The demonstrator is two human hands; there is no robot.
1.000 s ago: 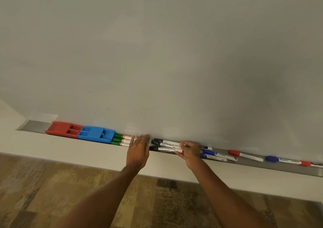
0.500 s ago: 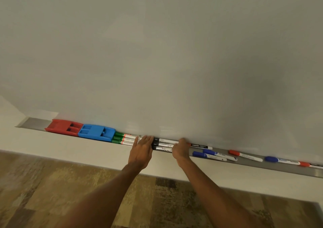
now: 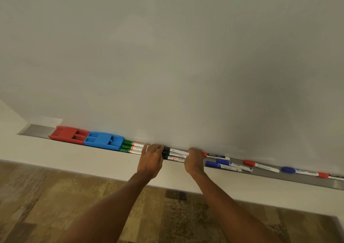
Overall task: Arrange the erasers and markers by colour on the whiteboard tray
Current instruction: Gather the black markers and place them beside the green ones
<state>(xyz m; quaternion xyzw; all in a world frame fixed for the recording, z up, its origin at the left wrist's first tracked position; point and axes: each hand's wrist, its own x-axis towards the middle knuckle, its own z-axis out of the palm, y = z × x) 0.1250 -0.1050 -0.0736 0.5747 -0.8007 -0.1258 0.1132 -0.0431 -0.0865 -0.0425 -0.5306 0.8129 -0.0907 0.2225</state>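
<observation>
Hands bracketed a bundle of three black markers on the whiteboard tray as a person sorted its contents by colour. The left hand lay loose and flat, fingers nearly straight, their tips against the black caps at the bundle's 9 o'clock end and the forefinger across the green markers. The right hand covered the 3 o'clock end, its fingers bent out of sight over the barrels; whether it pinched them or merely pushed could not be told. Toward 9 o'clock sat what looked a finished run: a red eraser, a blue eraser touching it, then the greens tight against the blue. Toward 3 o'clock the unsorted rest lay strung along the tray: a red-capped marker just beside the right hand, two blue markers at its 5 o'clock, a second red marker, a third blue marker and a far red marker at the frame's edge. The step in hand appeared to be squaring the black group and closing it against the greens. The next move would likely call for letting the bundle go without rolling it, then a reach toward 3 o'clock to gather reds with reds and blues with blues.
</observation>
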